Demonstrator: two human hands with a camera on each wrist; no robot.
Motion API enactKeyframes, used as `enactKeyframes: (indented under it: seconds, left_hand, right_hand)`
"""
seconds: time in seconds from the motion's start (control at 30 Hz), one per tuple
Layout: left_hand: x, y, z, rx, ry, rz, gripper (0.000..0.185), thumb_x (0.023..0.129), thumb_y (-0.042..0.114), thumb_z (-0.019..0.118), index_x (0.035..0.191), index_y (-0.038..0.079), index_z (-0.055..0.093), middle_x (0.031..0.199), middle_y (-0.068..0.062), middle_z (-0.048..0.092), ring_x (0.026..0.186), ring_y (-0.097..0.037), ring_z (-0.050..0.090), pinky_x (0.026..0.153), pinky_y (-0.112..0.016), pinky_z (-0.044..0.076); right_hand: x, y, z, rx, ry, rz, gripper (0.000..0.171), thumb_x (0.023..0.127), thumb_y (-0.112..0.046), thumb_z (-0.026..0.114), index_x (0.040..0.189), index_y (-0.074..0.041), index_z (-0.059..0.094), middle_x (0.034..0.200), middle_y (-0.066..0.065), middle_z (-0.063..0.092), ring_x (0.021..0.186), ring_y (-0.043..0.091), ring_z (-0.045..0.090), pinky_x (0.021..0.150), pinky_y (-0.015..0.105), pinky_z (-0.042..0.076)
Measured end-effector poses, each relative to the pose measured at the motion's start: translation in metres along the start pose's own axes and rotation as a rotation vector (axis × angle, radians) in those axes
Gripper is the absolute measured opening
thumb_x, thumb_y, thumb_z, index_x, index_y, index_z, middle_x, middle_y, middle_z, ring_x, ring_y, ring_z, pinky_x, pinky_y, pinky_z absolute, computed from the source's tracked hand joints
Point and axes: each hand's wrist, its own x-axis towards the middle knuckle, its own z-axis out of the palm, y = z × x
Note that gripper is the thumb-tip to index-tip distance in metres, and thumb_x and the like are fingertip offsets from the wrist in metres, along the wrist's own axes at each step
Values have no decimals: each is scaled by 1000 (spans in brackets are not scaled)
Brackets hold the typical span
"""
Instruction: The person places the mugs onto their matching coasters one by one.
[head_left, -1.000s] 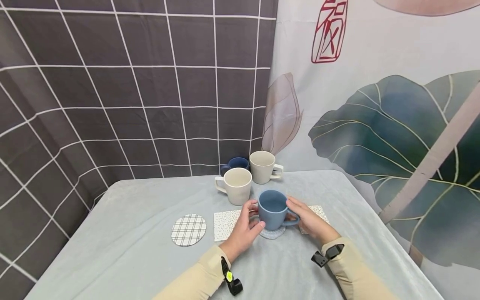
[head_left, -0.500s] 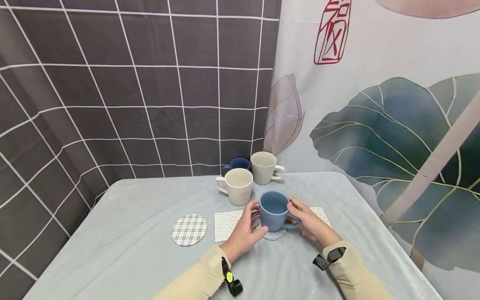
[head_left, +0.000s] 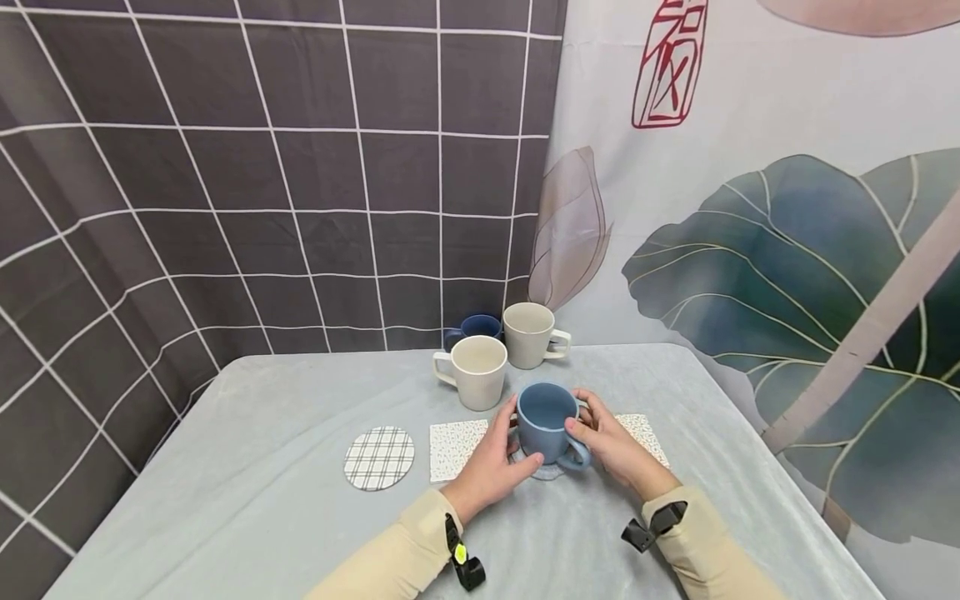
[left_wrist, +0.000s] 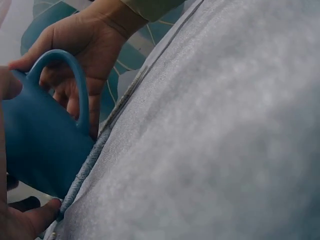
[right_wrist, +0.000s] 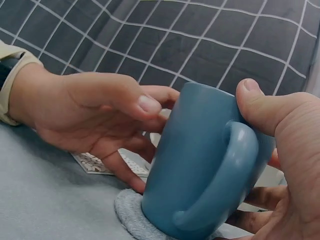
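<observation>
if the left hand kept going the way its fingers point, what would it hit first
It already touches the blue mug. Past that, the left hand points up and away toward the ribbed cream mug, probably the next thing met, though depth is hard to judge.

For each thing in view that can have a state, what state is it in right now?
Light blue ceramic mug: upright, empty, on the round grey coaster, held from both sides.
Left hand: grips the mug's side.
Right hand: grips it by the handle side.
Ribbed cream mug: upright, empty.
Smooth cream mug: upright, empty.
Dark blue mug: upright, mostly hidden.
Round checked coaster: flat, bare.
</observation>
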Motion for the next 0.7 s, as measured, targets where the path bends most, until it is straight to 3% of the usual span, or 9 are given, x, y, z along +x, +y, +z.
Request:
enactKeyframes:
  seconds: [0.27, 0.43, 0.7]
  left_hand:
    - [4, 3, 2, 164, -3, -19, 96, 93, 41, 68, 164, 16, 8, 158, -10, 31, 129, -19, 52, 104, -30, 49]
    - [6, 4, 1, 138, -10, -61, 97, 93, 40, 69, 164, 20, 7, 161, -10, 29, 130, -20, 54, 102, -26, 49]
    - [5, 5, 2, 187, 16, -73, 97, 95, 47, 65, 164, 17, 4, 159, -14, 34, 131, -24, 55, 102, -33, 50]
  right_hand:
    - [-2, -1, 4, -22, 37, -19, 60, 102, -20, 61, 139, 4, 21, 139, 33, 43, 112, 19, 54, 79, 24, 43]
    - [-1, 0, 7, -33, 30, -45, 73, 102, -22, 62, 155, 1, 17, 147, 32, 37, 127, 30, 48, 90, 21, 47]
    - [3, 2, 4, -95, -45, -100, 69, 103, -21, 59, 158, 0, 24, 145, 31, 41, 118, 27, 52, 95, 26, 48]
